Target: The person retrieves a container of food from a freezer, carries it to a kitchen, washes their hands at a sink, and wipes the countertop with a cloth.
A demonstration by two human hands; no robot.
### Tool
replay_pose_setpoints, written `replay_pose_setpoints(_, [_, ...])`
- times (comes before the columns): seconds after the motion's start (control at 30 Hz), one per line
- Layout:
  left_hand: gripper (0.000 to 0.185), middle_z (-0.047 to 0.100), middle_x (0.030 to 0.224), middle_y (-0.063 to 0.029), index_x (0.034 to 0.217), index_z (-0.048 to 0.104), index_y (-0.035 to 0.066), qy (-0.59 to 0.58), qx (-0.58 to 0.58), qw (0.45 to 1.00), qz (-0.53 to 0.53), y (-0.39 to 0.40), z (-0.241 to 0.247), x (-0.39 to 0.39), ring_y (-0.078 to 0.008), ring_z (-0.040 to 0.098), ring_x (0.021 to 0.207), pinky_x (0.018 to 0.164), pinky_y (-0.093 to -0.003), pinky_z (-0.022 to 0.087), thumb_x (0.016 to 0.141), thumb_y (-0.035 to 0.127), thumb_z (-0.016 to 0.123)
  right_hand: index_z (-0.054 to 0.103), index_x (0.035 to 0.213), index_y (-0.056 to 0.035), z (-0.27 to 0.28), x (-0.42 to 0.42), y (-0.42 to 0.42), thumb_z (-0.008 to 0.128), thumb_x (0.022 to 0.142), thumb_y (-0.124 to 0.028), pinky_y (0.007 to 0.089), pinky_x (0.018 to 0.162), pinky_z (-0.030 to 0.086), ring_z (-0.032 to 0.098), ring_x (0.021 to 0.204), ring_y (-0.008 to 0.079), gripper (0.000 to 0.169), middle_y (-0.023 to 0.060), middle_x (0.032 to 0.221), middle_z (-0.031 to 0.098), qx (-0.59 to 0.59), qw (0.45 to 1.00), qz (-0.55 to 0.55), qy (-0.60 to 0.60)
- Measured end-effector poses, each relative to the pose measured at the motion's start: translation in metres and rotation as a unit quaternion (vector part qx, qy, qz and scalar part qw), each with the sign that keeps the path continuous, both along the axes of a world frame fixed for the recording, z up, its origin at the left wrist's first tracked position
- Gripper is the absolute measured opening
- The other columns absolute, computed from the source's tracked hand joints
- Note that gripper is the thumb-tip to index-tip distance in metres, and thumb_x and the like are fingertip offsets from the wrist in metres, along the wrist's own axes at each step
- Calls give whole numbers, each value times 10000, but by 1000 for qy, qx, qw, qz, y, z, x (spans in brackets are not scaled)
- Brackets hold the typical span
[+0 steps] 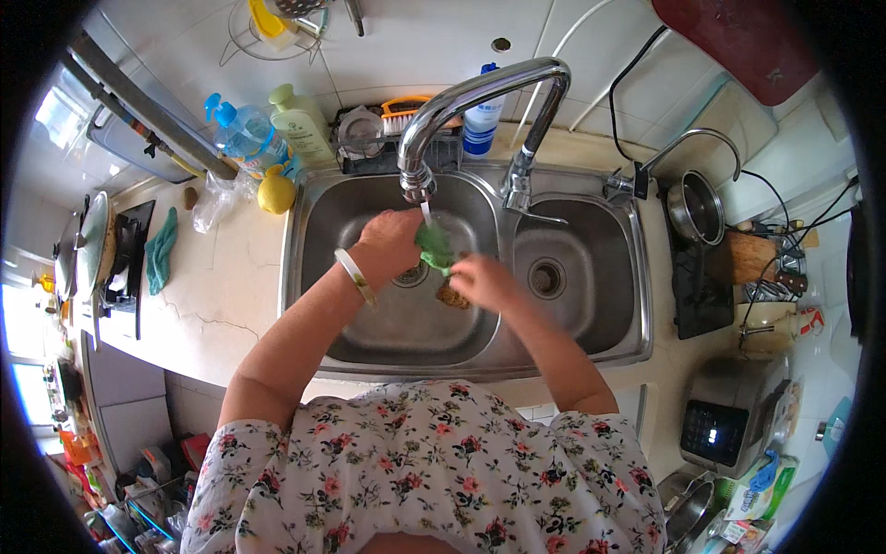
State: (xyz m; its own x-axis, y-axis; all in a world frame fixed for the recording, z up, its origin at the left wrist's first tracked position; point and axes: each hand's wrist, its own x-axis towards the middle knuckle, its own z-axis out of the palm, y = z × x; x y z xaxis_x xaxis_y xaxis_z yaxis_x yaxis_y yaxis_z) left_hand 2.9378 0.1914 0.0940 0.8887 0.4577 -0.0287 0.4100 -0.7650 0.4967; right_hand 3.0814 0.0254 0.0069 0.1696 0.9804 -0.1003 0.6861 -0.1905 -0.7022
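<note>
Over the left basin (408,339) of the steel sink, my left hand (394,239) grips a crumpled green cloth (435,248). Water runs onto the cloth from the chrome faucet (419,187). My right hand (482,280), blurred by motion, has its fingertips at the lower right end of the cloth and seems to pinch it. Below those fingers lies a brown scrubber or sponge (452,296) on the basin floor, partly covered by the hand. My left hand also hides part of the basin's drain (410,275).
The right basin (578,311) adjoins. Behind the sink stand a wire rack (363,163) with a brush (398,123), a blue-white bottle (482,114), a green bottle (299,124) and a blue pump bottle (252,138). A lemon-like yellow object (275,194) and teal cloth (161,251) lie left.
</note>
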Motion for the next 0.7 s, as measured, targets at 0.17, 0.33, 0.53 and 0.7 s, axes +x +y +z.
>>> replay_pose_setpoints(0.17, [342,622,870,-186,1032,577,60,-61,-67,996,10,7,-15,7,-353,603,883,786,-391,485,691,42,575,670,849,-29,44,71,2,597,828,-289,358,650,491,651,737,263,271,162,786,657,75,988,-137,-2])
replay_pose_setpoints(0.33, [409,624,931,-177,1055,579,36,-61,-137,988,26,-2,14,14,-299,611,915,821,-339,473,648,44,609,670,798,-21,49,113,6,591,841,-283,344,623,485,647,694,251,276,153,733,651,12,989,-145,33])
replay_pose_setpoints(0.53, [418,593,916,-39,1074,546,2,-151,-299,941,-58,1,10,-5,-115,566,872,775,-263,474,664,-70,577,599,1111,-37,48,44,35,639,802,-461,342,751,509,640,883,200,527,116,1002,658,141,967,-81,194])
replay_pose_setpoints(0.7, [408,594,950,-43,1068,543,-14,-137,-385,912,-23,-10,40,-14,-115,566,889,799,-263,476,672,-112,534,441,1279,-39,31,-19,60,616,779,-547,309,833,497,620,964,239,733,131,1064,625,12,703,85,706])
